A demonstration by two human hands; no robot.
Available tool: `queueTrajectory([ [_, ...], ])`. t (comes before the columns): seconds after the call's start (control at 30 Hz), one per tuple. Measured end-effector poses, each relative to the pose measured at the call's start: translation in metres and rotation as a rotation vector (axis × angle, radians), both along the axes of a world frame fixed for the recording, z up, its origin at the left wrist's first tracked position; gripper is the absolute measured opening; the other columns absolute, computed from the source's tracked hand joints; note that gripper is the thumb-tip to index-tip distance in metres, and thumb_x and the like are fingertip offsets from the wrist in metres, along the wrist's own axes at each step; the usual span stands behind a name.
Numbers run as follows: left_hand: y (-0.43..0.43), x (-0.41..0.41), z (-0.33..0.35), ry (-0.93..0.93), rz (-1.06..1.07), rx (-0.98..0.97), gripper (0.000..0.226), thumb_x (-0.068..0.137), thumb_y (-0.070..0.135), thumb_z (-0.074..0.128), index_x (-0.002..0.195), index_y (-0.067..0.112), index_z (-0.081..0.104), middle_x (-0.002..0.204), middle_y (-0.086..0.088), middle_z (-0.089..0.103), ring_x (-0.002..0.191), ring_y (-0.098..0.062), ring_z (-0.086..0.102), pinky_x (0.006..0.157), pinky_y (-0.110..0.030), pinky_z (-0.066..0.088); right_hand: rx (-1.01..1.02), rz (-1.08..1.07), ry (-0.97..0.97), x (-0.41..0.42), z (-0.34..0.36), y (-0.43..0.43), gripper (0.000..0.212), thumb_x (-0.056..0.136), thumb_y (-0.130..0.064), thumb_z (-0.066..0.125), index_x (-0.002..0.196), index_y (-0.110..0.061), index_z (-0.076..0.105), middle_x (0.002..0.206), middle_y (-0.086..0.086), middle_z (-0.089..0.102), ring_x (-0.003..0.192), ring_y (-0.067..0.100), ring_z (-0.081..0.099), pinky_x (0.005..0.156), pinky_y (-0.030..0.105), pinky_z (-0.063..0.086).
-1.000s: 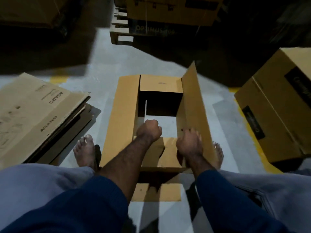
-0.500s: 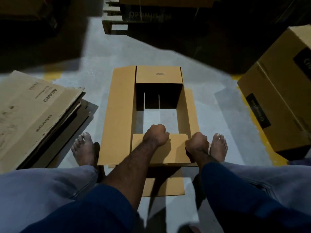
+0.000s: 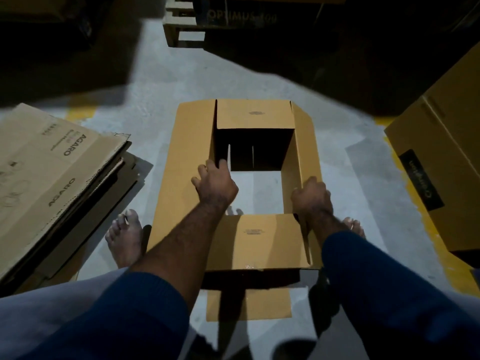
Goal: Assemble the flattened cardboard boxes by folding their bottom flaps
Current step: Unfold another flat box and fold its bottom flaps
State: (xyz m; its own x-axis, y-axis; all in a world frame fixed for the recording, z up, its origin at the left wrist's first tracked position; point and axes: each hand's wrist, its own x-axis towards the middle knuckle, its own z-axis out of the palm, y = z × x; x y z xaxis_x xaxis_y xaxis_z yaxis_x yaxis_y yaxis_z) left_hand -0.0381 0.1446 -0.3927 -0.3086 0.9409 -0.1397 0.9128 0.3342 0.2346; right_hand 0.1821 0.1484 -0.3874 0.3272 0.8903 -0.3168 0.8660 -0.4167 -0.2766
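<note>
An open brown cardboard box (image 3: 187,178) stands on the grey floor between my bare feet. Its far short flap (image 3: 254,114) and near short flap (image 3: 259,240) are folded inward and lie roughly level. My left hand (image 3: 215,183) rests on the inner edge of the left long flap, with fingers curled over that edge. My right hand (image 3: 310,197) is closed on the edge of the right long flap (image 3: 306,141), which slopes outward. Through the middle opening I see the floor. Another flap (image 3: 249,305) lies on the floor under the near end.
A stack of flattened printed boxes (image 3: 52,165) lies on my left. An assembled box (image 3: 446,178) stands on my right on a yellow floor line. A wooden pallet (image 3: 181,29) with cartons is ahead in the dark. My feet (image 3: 124,237) flank the box.
The right long flap went from upright to lying outward. My left hand left the near short flap, opened from a fist and moved to the left long flap's inner edge.
</note>
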Motion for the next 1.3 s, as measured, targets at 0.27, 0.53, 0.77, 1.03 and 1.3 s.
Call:
queueTrajectory([
  [0.27,0.054,-0.067,-0.026,-0.397,0.379,-0.238,0.043,0.088,0.038,0.067,0.116,0.005,0.069,0.116,-0.020,0.070,0.102,-0.037,0.069,0.080,-0.043,0.061,-0.058,0.105,-0.029,-0.011,-0.019,0.075,0.026,0.097,-0.012,0.056,0.118,0.000,0.065,0.123,0.022,0.064,0.113,0.043,0.063,0.085,0.042,0.054],
  [0.53,0.025,-0.058,-0.022,-0.397,0.142,-0.177,0.028,0.093,0.010,0.051,0.065,0.003,0.052,0.093,-0.031,0.069,0.084,-0.045,0.070,0.068,-0.051,0.061,0.066,0.104,-0.001,0.001,-0.016,0.046,0.036,0.104,-0.032,0.049,0.112,-0.001,0.067,0.116,0.025,0.064,0.108,0.046,0.063,0.086,0.044,0.054],
  [0.77,-0.062,-0.049,-0.013,-0.224,0.089,-0.196,0.033,0.099,0.020,0.053,0.069,0.007,0.054,0.081,-0.017,0.062,0.089,-0.039,0.068,0.069,-0.036,0.049,0.018,0.075,-0.002,0.001,-0.013,-0.037,0.040,0.106,-0.034,0.044,0.110,-0.004,0.069,0.110,0.023,0.066,0.103,0.043,0.065,0.081,0.041,0.054],
  [1.03,-0.095,-0.047,-0.022,-0.044,0.061,-0.258,0.031,0.100,0.029,0.053,0.096,0.006,0.073,0.087,-0.010,0.066,0.088,-0.030,0.068,0.068,-0.031,0.047,0.025,0.088,-0.030,0.001,-0.024,-0.066,0.045,0.107,-0.040,0.042,0.103,-0.005,0.070,0.100,0.021,0.069,0.092,0.040,0.067,0.080,0.041,0.058],
  [1.3,-0.038,-0.065,-0.026,0.044,0.102,-0.102,0.049,0.101,0.055,0.045,0.114,0.010,0.061,0.110,-0.015,0.063,0.103,-0.037,0.064,0.079,-0.038,0.048,0.021,0.082,-0.176,-0.005,-0.031,-0.018,0.051,0.104,-0.053,0.039,0.120,-0.010,0.060,0.116,0.016,0.064,0.103,0.039,0.064,0.082,0.042,0.049],
])
